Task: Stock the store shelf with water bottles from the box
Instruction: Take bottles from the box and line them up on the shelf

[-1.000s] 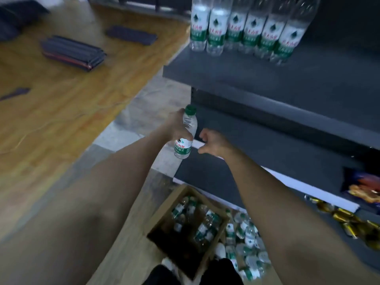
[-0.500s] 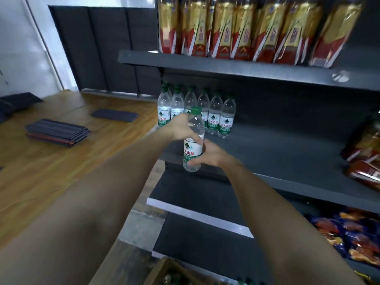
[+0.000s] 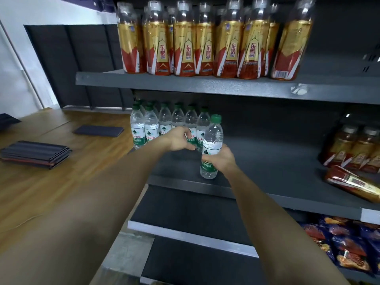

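Two hands over middle shelf. Row of water bottles at 10 o'clock. Right hand, fingers wrapped round upright bottle at shelf front edge. Left hand just beside at 9 o'clock, fingers loosely curled, gripping nothing.

I have one view only, a wide-angle camera on the person's head. It faces forward and slightly down at the shelf from close range, at about the height of the middle tier. Both forearms run in from the bottom edge. The floor falls away to the left, and the edges bend with the lens.
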`<state>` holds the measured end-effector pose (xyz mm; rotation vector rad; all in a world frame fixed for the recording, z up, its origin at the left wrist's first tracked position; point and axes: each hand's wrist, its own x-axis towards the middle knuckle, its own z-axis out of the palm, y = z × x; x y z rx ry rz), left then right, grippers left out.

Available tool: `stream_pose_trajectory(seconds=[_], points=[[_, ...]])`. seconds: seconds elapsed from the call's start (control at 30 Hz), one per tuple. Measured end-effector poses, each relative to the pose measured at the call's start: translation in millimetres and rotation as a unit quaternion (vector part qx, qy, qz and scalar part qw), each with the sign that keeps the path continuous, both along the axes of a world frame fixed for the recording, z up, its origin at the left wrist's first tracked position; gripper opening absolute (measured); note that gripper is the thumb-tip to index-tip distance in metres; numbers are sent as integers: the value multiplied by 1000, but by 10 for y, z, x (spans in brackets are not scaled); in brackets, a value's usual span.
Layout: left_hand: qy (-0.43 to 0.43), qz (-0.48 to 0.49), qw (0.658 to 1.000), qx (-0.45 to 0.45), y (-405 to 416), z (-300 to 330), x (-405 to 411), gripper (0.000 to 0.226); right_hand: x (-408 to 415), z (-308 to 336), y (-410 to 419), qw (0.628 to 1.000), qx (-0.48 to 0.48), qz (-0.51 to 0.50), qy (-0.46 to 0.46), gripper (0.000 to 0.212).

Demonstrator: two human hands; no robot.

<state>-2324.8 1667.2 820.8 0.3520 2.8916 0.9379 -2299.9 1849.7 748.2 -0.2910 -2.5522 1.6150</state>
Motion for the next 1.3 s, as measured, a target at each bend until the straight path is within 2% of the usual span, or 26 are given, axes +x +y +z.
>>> stream_pose_trajectory(seconds=[0.17, 0.4, 0.5, 0.67, 0.9, 0.97, 1.03, 1.07, 1.1, 1.13, 1.2, 1.3], points=[[13, 12, 999, -40, 200, -175, -286, 31, -215, -36, 381, 999, -22, -39, 7, 61], [34, 30, 994, -101, 464, -356, -620, 23, -727, -242, 677, 998, -68, -6, -5, 72], [40, 25, 990, -133, 529, -419, -749, 22, -941, -340, 722, 999, -46, 1, -8, 74], [46, 34, 987, -151, 560, -488, -975, 18, -1187, -322, 745, 1000, -17, 3, 7, 63], [49, 32, 981, -183, 614, -541, -1172, 15, -1518, -304, 755, 1000, 10, 25, 12, 66], [52, 31, 980, -190, 634, -554, -1192, 10, -1589, -270, 779, 999, -5, 37, -3, 58], [53, 28, 979, -196, 653, -559, -1206, 9, -1626, -175, 815, 998, -25, 56, -12, 42], [53, 26, 979, -196, 661, -558, -1214, 9, -1653, -118, 835, 997, -31, 67, -4, 43], [54, 24, 979, -197, 669, -546, -1215, 11, -1676, -41, 849, 996, -31, 79, 5, 53], [55, 23, 979, -196, 681, -529, -1218, 14, -1713, 26, 872, 996, -19, 85, 15, 66], [56, 21, 979, -194, 699, -478, -1221, 20, -1777, 158, 913, 995, 25, 94, 39, 74], [59, 20, 979, -192, 712, -399, -1226, 23, -1808, 306, 937, 989, 83, 123, 7, 87]])
